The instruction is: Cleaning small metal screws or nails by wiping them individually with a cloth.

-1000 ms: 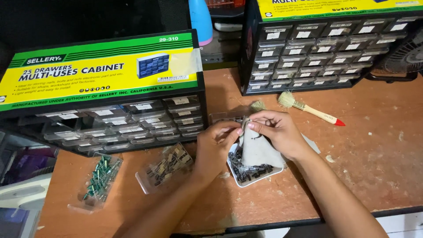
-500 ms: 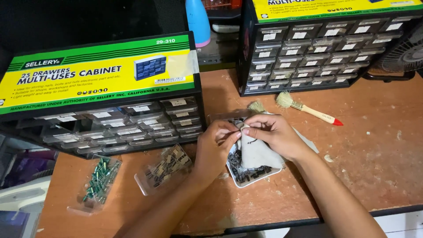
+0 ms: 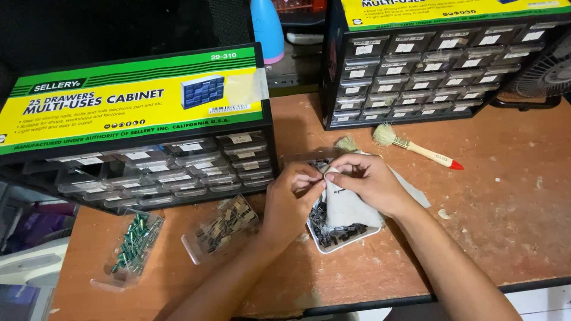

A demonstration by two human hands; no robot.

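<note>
My left hand [image 3: 292, 199] and my right hand [image 3: 367, 181] meet over a small white tray [image 3: 324, 245] holding several small dark electronic parts. Both hands pinch the top of a white paper or cloth piece [image 3: 348, 208] that lies over the tray; what sits between the fingertips is too small to tell. A clear drawer of brownish parts [image 3: 221, 229] lies just left of my left wrist. Farther left lies a clear drawer of green parts [image 3: 131, 245].
A black multi-drawer cabinet with a green and yellow label [image 3: 137, 134] stands at the left. A second drawer cabinet [image 3: 440, 59] stands at the back right. A wooden brush with a red tip [image 3: 416, 148] lies behind my hands. A fan [image 3: 547, 74] is at the far right and a blue bottle [image 3: 266, 30] at the back.
Both hands stay together over the tray with only slight finger movement on the white piece. The view has shifted a little.
</note>
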